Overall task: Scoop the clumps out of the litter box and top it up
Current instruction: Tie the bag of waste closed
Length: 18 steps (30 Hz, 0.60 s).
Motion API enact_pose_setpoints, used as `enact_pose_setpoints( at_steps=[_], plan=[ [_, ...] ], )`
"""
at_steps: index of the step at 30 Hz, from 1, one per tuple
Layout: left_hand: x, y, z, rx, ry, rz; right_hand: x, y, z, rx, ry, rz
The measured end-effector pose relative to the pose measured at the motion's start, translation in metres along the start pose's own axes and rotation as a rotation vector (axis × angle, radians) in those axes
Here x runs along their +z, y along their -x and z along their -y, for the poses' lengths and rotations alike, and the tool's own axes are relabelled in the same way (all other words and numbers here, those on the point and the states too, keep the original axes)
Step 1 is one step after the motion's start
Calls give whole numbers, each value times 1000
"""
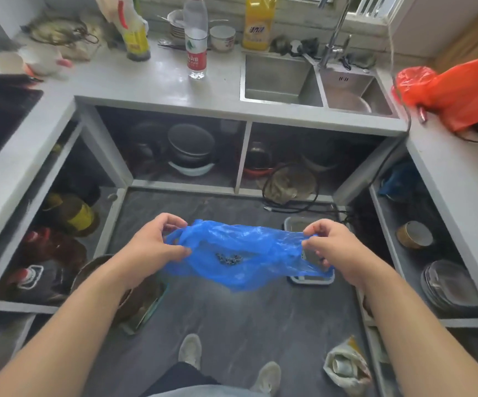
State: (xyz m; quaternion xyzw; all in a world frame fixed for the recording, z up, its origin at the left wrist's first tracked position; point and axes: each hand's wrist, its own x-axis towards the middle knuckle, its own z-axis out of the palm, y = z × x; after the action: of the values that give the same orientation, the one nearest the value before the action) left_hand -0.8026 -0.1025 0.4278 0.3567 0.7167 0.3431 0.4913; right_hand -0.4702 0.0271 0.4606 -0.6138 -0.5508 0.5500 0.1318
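water bottle (pixel 196 38), yellow jug (pixel 258 22), orange bag (pixel 455 90)

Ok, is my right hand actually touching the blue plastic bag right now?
Touching. The head view shows the right hand pinching the edge of the blue bag, fingers curled round the plastic, while the left hand grips the opposite edge.

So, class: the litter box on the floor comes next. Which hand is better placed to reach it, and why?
The right hand: the litter box lies directly below it, though both hands grip the blue bag.
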Motion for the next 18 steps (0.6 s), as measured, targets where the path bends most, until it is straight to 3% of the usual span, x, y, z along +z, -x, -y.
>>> enact_pose_setpoints(
  at_steps=[7, 12, 18],
  plan=[
    [-44, -18, -9, -78, -267, -88, 28, -1, 38, -94, -112, -192],
    [-47, -25, -30, 4, -9, 65, 39, -9, 49, -114, -170, -221],
    [-44, -33, -34, 15, 203, -286, 49, -23, 57, -66, -323, -244]
  ],
)
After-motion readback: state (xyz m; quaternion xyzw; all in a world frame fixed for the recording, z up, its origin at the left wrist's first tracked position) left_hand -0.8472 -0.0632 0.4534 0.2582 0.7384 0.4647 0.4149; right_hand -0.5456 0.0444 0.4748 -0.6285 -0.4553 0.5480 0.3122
